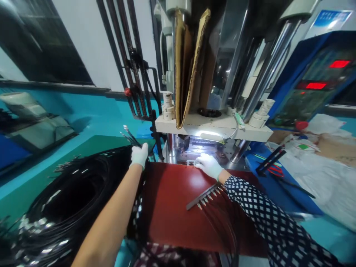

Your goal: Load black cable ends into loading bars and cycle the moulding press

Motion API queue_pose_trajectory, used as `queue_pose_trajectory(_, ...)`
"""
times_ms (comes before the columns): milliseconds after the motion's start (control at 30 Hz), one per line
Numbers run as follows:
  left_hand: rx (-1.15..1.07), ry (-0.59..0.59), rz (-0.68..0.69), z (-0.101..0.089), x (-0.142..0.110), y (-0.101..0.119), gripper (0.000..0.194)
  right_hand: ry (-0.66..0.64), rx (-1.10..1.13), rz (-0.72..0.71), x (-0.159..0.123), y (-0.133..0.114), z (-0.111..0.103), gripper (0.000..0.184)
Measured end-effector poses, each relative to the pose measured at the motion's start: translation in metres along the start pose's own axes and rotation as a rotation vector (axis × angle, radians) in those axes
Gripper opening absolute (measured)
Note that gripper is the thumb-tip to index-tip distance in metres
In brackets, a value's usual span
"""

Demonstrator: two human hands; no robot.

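Note:
My left hand (139, 155), in a white glove, is closed around a few thin black cables (130, 137) whose metal tips stick up to the left of the machine. My right hand (208, 165), also gloved, reaches to the lit opening of the press (200, 142) at the far edge of the red mat (172, 207); its fingers touch a small part there that I cannot make out. A metal comb-like strip holding several cable ends (204, 195) lies on the mat under my right forearm.
A big coil of black cables (69, 200) fills the left. The machine's white platform (211, 128) carries folded cardboard (191, 63) and steel columns (267, 70). A blue control box with red displays (314, 85) stands right, above white bags (319, 174).

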State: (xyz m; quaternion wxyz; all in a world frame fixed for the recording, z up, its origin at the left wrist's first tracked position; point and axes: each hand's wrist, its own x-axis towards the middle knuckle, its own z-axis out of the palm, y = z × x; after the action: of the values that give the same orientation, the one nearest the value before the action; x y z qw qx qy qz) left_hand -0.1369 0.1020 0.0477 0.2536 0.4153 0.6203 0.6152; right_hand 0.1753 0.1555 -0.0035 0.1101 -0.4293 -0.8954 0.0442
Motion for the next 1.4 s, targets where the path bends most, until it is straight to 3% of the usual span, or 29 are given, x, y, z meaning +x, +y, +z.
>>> queue_pose_trajectory(100, 0.253, -0.079, 0.159, 0.02, -0.024, -0.021, 0.013, -0.002, 0.025, -0.014, 0.0, 0.004, 0.005, 0.026)
queue_pose_trajectory(233, 0.55, -0.444, 0.434, 0.063, -0.055, -0.047, 0.019, 0.007, 0.081, -0.031, -0.002, 0.007, 0.008, 0.027)
queue_pose_trajectory(333, 0.617, -0.632, 0.552, 0.089, -0.052, -0.062, 0.021, 0.015, 0.134, -0.057, -0.002, 0.01, 0.008, 0.026)
queue_pose_trajectory(400, 0.646, -0.7, 0.613, 0.096, -0.042, -0.07, 0.02, 0.026, 0.174, -0.063, -0.001, 0.013, 0.007, 0.027)
queue_pose_trajectory(633, 0.702, -0.74, 0.731, 0.094, -0.025, -0.09, 0.029, 0.141, 0.27, 0.11, 0.013, 0.035, 0.002, 0.025)
queue_pose_trajectory(767, 0.715, -0.763, 0.733, 0.094, -0.023, -0.093, 0.029, 0.161, 0.251, 0.185, 0.001, 0.04, -0.007, 0.032)
queue_pose_trajectory(967, 0.718, -0.791, 0.722, 0.095, -0.021, -0.091, 0.033, 0.046, 0.102, 0.025, -0.016, 0.014, -0.012, 0.021)
queue_pose_trajectory(1100, 0.727, -0.816, 0.729, 0.095, -0.021, -0.089, 0.036, -0.024, -0.078, -0.056, -0.012, -0.003, -0.008, 0.03)
queue_pose_trajectory(1400, 0.764, -0.864, 0.749, 0.094, -0.018, -0.084, 0.039, -0.085, -0.308, -0.22, -0.011, -0.002, -0.015, 0.037)
